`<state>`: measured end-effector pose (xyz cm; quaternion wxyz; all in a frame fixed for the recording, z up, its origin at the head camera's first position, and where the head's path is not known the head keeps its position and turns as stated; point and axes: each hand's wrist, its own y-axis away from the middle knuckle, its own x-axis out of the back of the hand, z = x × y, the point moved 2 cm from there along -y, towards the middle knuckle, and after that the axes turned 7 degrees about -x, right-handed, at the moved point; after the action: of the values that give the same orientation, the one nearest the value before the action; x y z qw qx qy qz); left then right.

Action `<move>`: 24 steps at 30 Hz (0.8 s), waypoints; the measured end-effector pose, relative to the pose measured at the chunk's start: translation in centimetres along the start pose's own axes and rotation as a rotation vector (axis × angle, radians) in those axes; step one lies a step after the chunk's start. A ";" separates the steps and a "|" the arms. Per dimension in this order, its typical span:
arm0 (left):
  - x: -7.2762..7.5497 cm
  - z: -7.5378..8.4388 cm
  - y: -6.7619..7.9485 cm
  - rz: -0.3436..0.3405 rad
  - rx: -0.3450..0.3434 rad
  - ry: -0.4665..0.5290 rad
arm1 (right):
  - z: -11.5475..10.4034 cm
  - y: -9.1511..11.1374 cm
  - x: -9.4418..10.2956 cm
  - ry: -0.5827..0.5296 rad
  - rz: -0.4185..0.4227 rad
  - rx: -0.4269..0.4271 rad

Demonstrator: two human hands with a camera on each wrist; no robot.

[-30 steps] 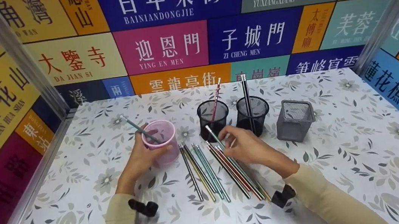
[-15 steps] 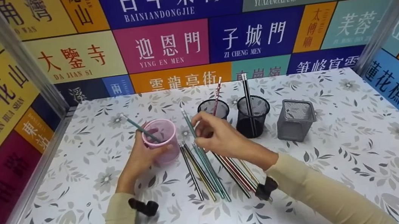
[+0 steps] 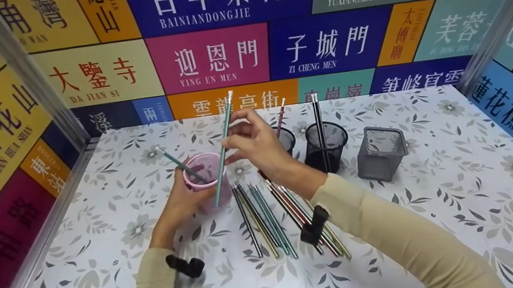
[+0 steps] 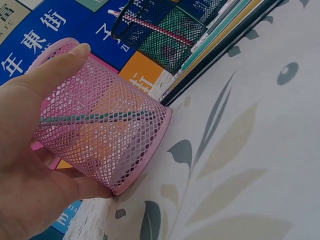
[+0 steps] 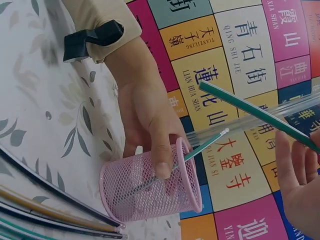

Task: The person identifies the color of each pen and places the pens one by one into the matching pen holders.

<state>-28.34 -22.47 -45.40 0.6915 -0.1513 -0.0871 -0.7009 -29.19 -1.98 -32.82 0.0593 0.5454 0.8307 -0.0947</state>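
Observation:
My left hand grips a pink mesh pencil cup around its side, thumb near the rim. Inside the cup leans one green pencil, its eraser end sticking out to the left. Between thumb and fingertips my right hand pinches another green pencil, steeply tilted, eraser end up. In the head view this pencil crosses in front of the pink cup's right side; in the right wrist view its lower end shows above the cup's rim. Several pencils in black, gold and green lie just right of the cup.
A second bunch of pencils lies partly under my right forearm. Behind it stand a black mesh cup with a red pencil, mostly hidden by my hand, another black mesh cup with black pencils, and a grey square mesh holder.
My right hand has lifted a green pencil from the right bunch and carried it left and up to the pink cup, turning it more upright. The left hand has stayed on the cup.

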 end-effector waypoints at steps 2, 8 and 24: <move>0.0 0.0 0.0 -0.002 0.007 -0.015 | -0.1 -0.6 -0.2 -0.034 0.042 0.018; 0.1 0.0 0.1 -0.006 -0.027 -0.007 | 0.2 -2.5 -0.3 -0.038 0.182 0.075; 0.0 0.0 -0.1 -0.005 -0.030 0.002 | 4.5 -4.5 -1.4 0.217 0.220 0.154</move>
<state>-28.43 -22.48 -45.39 0.6877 -0.1608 -0.0761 -0.7039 -32.84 -5.96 -36.49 -0.0626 0.6429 0.7579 -0.0914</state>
